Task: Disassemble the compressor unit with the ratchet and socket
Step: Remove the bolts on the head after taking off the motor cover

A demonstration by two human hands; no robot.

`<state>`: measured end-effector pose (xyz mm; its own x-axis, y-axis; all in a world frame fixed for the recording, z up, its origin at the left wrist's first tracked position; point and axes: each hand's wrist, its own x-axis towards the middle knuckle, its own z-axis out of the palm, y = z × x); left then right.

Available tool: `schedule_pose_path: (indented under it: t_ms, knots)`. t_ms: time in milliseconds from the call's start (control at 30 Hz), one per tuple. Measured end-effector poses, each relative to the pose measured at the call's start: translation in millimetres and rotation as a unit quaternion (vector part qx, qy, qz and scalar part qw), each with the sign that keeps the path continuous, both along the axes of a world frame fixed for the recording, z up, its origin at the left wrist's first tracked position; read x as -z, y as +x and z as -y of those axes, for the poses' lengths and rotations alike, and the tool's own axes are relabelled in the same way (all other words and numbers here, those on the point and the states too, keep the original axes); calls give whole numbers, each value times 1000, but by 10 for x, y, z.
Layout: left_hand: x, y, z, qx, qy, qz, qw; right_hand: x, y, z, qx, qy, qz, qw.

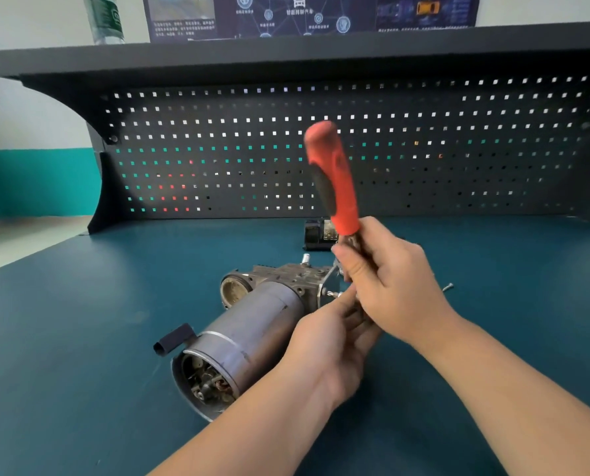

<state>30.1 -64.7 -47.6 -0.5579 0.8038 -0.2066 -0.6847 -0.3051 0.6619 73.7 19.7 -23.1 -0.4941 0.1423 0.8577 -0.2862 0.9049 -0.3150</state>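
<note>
Dark teal workbench top (80,338) backed by a black perforated metal panel (458,149) under a dark shelf (286,53). Near centre of the bench, lying on its side: grey cylindrical metal compressor unit (252,331), open winding end toward the viewer, cast valve block (286,274) at the far end. Black plastic connector (175,339) projecting at lower left of the housing. Right hand (390,286) curled around the lower shaft of the red-handled ratchet (335,180), handle raised steeply and tilted left. Left hand (328,341) against the far end of the housing, fingers extended toward the tool head; grasp not discernible, socket hidden. Small black box-shaped part (316,233) behind the hands. Loose metal screw (447,287) to the right. Clear plastic bottle (104,18) on the shelf.
</note>
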Motion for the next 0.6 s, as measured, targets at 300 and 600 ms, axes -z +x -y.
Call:
schedule_pose_path:
  t_ms: [300,600]
  knots:
    - [-10,3,-15,-1,-11,5,1000,67,-145,-292,-37,-574,37,817]
    - [-9,-20,-14,3,-1,13,1000,-94,-19,-121,-6,-200,39,979]
